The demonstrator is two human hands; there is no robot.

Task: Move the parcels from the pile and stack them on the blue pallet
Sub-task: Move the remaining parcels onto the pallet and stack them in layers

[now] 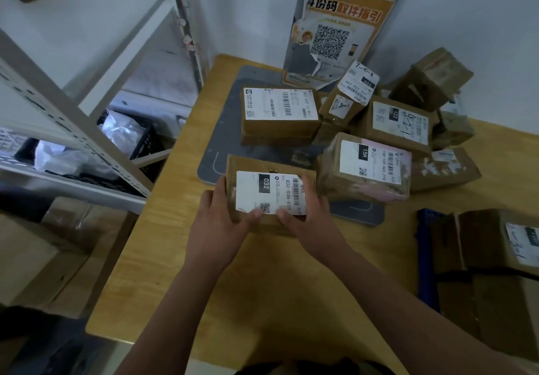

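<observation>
Wooden surface (262, 281) fills most of the view, w/ a grey mat (221, 141) on its far half. The pile (388, 130) of brown parcels sits on & beside the mat's right part, by the wall. The blue pallet (427, 261) shows only as a strip at the right edge, just off the surface, mostly hidden under stacked boxes (495, 258) already on it. The 032 parcel (268, 191) lies nearest the person, at the mat's near edge, label up, long axis left-to-right across the view; can't tell if it's lifted or resting. So the pallet lies to the right of the parcel & a bit nearer, on the right hand's side: prob. a sideways carry w/ a turn right. Left hand (221, 220) grips the parcel's left end, thumb on top by the label. Right hand (309, 214) grips the right end, fingers curled over the label edge, thumb at the near side. Neither is free.
</observation>
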